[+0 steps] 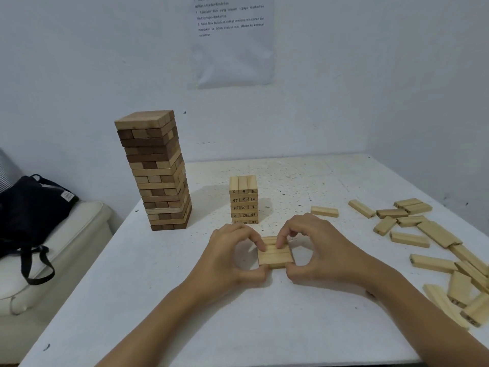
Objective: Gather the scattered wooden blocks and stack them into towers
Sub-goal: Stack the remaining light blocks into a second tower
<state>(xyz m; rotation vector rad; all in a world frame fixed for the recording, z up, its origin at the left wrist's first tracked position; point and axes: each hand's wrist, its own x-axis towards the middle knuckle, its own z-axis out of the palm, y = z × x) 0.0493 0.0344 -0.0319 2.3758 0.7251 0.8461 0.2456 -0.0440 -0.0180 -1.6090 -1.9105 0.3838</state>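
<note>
A small set of pale wooden blocks [275, 255] lies side by side on the white table [158, 300] in front of me. My left hand [232, 256] pinches its left side with thumb and fingers. From the right, my right hand [315, 247] pinches the same set. Just behind stands a short tower of numbered pale blocks [243, 200]. A tall tower of darker brown blocks [156, 170] stands at the left. Several loose pale blocks [434, 250] lie scattered at the right, and a single block [324, 211] lies apart from them.
A white wall with a printed paper sheet [231, 41] rises behind the table. Left of the table, a black bag [31, 210] rests on a cream seat [60, 250]. The table's left edge runs close to the tall tower.
</note>
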